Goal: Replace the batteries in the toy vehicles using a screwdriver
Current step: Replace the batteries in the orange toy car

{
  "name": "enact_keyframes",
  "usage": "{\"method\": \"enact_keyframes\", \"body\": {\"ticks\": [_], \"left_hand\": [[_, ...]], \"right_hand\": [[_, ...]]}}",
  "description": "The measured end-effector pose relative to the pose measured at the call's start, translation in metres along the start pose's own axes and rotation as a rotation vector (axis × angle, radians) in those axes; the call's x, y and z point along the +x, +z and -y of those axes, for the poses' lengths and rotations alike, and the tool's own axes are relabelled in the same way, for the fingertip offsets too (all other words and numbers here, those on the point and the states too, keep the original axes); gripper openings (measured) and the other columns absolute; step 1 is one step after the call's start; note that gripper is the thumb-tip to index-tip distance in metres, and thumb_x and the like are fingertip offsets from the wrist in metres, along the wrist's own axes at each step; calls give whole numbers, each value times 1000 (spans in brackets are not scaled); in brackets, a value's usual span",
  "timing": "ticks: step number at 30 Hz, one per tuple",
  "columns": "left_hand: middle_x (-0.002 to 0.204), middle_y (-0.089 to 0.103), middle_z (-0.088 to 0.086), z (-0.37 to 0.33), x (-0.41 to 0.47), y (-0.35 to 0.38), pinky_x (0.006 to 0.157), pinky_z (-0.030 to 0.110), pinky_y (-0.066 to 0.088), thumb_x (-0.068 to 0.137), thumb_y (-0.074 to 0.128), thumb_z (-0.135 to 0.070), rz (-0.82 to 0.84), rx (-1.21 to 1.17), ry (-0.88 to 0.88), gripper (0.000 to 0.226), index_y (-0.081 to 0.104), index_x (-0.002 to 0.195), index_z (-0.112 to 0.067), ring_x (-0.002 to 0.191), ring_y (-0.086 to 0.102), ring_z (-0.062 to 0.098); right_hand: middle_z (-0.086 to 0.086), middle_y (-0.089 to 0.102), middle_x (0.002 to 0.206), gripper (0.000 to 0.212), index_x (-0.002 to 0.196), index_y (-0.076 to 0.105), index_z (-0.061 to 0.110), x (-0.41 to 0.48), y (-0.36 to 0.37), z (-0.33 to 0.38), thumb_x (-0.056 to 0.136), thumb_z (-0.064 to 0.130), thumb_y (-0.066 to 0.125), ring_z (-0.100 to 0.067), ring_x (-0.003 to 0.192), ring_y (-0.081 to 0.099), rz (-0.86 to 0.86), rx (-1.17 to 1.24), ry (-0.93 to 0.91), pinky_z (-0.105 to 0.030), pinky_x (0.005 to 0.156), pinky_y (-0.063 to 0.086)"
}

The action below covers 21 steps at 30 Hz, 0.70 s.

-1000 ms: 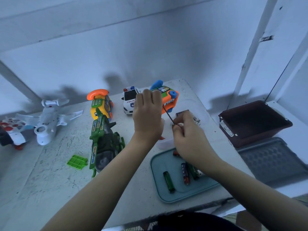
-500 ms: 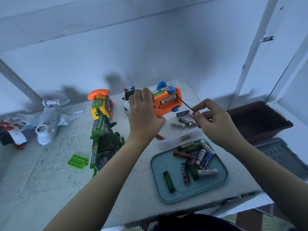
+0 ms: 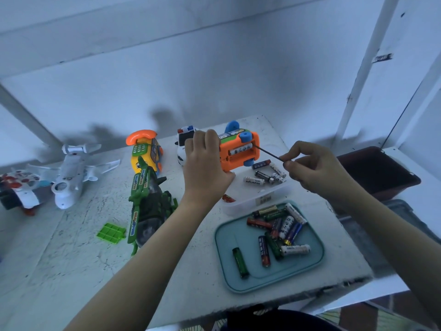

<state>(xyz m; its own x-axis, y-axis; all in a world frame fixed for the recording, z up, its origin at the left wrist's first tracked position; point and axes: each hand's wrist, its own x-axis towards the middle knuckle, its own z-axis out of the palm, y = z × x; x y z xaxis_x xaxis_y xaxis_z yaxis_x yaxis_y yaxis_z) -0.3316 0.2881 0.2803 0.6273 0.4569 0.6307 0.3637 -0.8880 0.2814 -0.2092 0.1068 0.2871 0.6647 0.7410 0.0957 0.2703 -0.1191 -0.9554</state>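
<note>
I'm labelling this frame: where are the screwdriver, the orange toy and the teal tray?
screwdriver [image 3: 270, 154], head view, mid shaft.
orange toy [image 3: 238, 162], head view, underside.
teal tray [image 3: 303, 266], head view, bare floor.

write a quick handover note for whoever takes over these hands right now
Left hand grips the orange toy car, tipped underside toward the camera.
Right hand pinches the thin screwdriver, tip at the car's edge.
Compartment open, one battery seated; old or new, cannot tell.
Loose batteries in the clear tub and teal tray.
To do: finish the swap, refit the cover.
</note>
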Motion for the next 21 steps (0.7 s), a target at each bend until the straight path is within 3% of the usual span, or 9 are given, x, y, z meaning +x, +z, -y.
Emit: {"method": "enact_keyframes", "body": {"ticks": [4, 7, 10, 15, 21], "left_hand": [[93, 53, 17, -2, 1, 3, 55, 27, 31, 39, 81, 0, -32, 40, 32, 61, 51, 92, 1, 79, 41, 26], [93, 53, 17, -2, 1, 6, 56, 26, 31, 38, 79, 1, -44, 66, 63, 64, 46, 93, -3, 79, 48, 32], [94, 53, 16, 0, 1, 7, 57, 26, 31, 39, 80, 0, -52, 44, 50, 64, 46, 93, -3, 79, 44, 27], [94, 52, 15, 1, 2, 6, 56, 27, 29, 40, 81, -2, -34, 22, 36, 62, 48, 92, -2, 81, 38, 23], [93, 52, 17, 3, 4, 2, 58, 27, 28, 39, 80, -1, -43, -5, 57, 61, 49, 92, -1, 80, 35, 22]], "right_hand": [[-14, 39, 56, 15, 80, 61, 13, -3, -1, -2, 92, 6, 57, -18, 50, 26, 54, -68, -14, -21, 44, 24], [-15, 41, 56, 16, 80, 62, 18, -4, 0, -3, 92, 9, 57, -20, 54, 28, 4, -49, -35, -26, 49, 26], [-15, 43, 56, 13, 83, 62, 18, -5, -1, -2, 92, 11, 57, -22, 55, 30, -64, -51, -47, -32, 53, 30], [-12, 42, 54, 11, 84, 62, 16, -2, 1, -1, 92, 11, 57, -18, 50, 28, -62, -81, -47, -20, 44, 27], [-1, 40, 47, 9, 86, 61, 13, 1, 4, 5, 93, 12, 56, -11, 41, 26, -64, -114, -16, -18, 40, 26]]}}
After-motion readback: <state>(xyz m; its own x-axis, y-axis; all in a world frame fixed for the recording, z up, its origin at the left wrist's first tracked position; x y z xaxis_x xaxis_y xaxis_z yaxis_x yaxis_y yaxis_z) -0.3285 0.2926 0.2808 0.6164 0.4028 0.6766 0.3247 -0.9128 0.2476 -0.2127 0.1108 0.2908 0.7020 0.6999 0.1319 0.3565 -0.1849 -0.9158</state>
